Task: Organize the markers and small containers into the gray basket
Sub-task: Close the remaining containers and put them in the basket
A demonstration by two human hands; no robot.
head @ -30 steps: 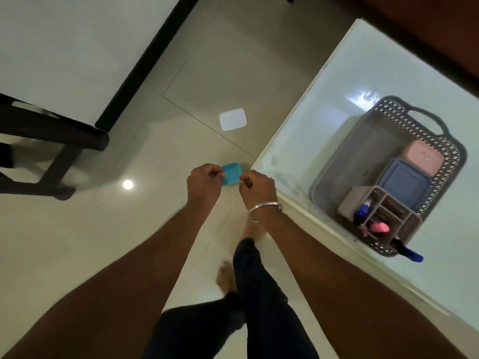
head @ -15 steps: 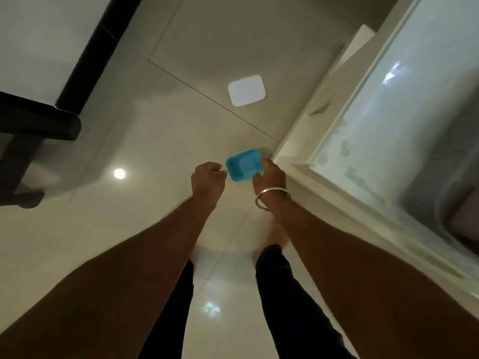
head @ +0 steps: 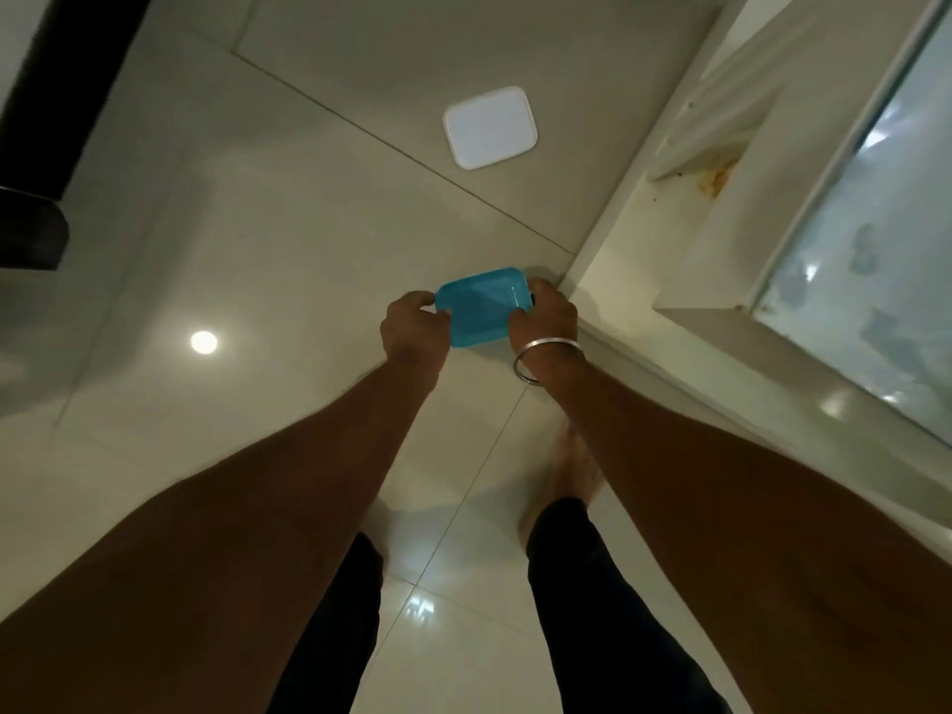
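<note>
A moment ago only the right hand [head: 546, 316] held the blue container [head: 484, 306], and the left hand [head: 414, 327] was a fist beside it. Now both hands grip it, one on each short end, fingers curled over the rim. The open side of the container faces up. The gray basket, seen a second ago on the table, has gone out of view. The white square piece [head: 489, 127] on the floor looks bigger and closer.

The container is in the air above the shiny pale floor [head: 257, 239], near the corner of the white table [head: 721, 322]. The table has a glass top [head: 865, 249]. Some dark furniture [head: 31, 146] is far to the left. A round spot of light [head: 203, 342] shines on the tiles.

There is one blue container, one white square piece, two hands, and one silver bracelet [head: 536, 353] on the right wrist.
</note>
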